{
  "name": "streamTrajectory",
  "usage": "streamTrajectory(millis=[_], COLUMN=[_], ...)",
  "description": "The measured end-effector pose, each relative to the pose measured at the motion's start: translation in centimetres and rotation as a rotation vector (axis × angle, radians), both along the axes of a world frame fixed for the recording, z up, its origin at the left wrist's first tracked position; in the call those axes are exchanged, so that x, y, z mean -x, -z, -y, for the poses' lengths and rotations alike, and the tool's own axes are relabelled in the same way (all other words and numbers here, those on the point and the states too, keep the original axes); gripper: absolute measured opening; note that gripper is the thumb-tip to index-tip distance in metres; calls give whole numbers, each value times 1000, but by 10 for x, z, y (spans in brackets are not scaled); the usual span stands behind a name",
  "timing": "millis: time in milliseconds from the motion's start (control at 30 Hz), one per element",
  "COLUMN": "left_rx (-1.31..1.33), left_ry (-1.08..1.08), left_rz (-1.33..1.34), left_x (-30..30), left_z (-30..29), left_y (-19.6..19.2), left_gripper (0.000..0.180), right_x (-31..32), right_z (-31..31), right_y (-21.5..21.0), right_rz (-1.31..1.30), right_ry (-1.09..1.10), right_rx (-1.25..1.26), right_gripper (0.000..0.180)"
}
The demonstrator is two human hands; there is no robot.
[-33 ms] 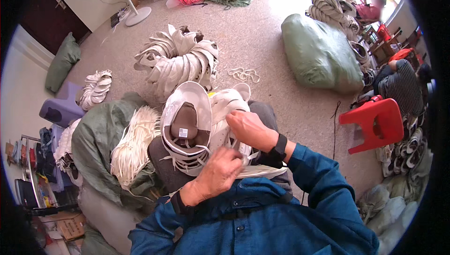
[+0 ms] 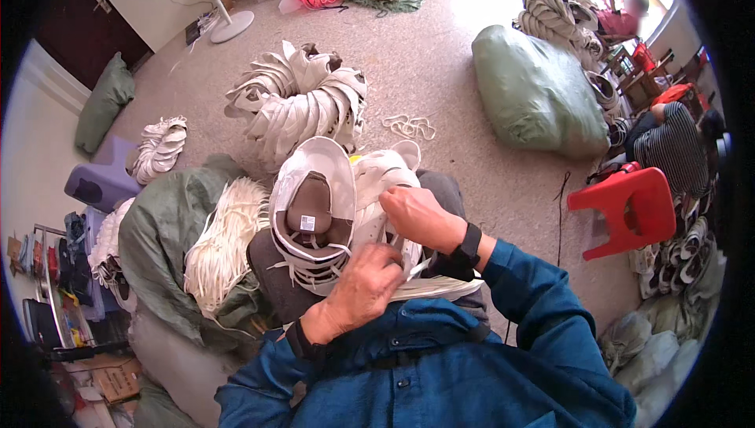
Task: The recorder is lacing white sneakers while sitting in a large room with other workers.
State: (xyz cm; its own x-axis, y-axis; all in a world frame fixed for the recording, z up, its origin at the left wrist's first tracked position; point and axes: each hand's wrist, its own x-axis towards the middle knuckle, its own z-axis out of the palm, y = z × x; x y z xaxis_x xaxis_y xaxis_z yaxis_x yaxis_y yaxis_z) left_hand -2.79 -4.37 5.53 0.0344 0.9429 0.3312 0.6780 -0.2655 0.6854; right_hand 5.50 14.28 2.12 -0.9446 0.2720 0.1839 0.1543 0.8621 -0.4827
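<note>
Two white shoe uppers rest on my lap. The left shoe upper [image 2: 277,215] has a brown lining, a small white label inside and laces crossing its front. My left hand [image 2: 366,278] is closed at the near end of the right shoe upper [image 2: 376,212], its fingertips pinching a white shoelace [image 2: 418,269]. Over that same upper my right hand [image 2: 425,215] is curled closed; what its fingers hold is hidden. A black band circles each wrist. A thick bundle of white laces [image 2: 224,247] lies beside my left knee, with more laces [image 2: 440,288] across my lap.
A ring of stacked uppers [image 2: 314,101] stands on the floor ahead, near a loose lace [image 2: 409,126]. A large green sack [image 2: 535,90] and a tipped red stool [image 2: 629,208] are on the right. Left are a purple stool [image 2: 106,180] and green sacking [image 2: 169,231]. People sit far right.
My left hand has shifted slightly up and its fingers, blurred before, now look still. The right hand stays where it was on the upper.
</note>
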Motion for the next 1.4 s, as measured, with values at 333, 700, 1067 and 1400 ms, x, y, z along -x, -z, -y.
streamTrajectory(millis=[333,700,1067,1400], left_rx=[-46,-17,22,108], left_ry=[-157,-181,-162,-187], left_rz=[-127,-20,18,223], left_x=[14,16,15,20], left_z=[3,6,6,7], left_y=[42,44,43,43], left_gripper=[14,16,11,17], right_x=[5,-37,-34,-65], right_z=[-6,-1,17,13], right_y=[-10,1,0,9], right_rz=[214,-154,69,-54], right_ry=[-95,159,217,284], right_rx=[-54,246,-4,352], right_gripper=[12,9,11,12])
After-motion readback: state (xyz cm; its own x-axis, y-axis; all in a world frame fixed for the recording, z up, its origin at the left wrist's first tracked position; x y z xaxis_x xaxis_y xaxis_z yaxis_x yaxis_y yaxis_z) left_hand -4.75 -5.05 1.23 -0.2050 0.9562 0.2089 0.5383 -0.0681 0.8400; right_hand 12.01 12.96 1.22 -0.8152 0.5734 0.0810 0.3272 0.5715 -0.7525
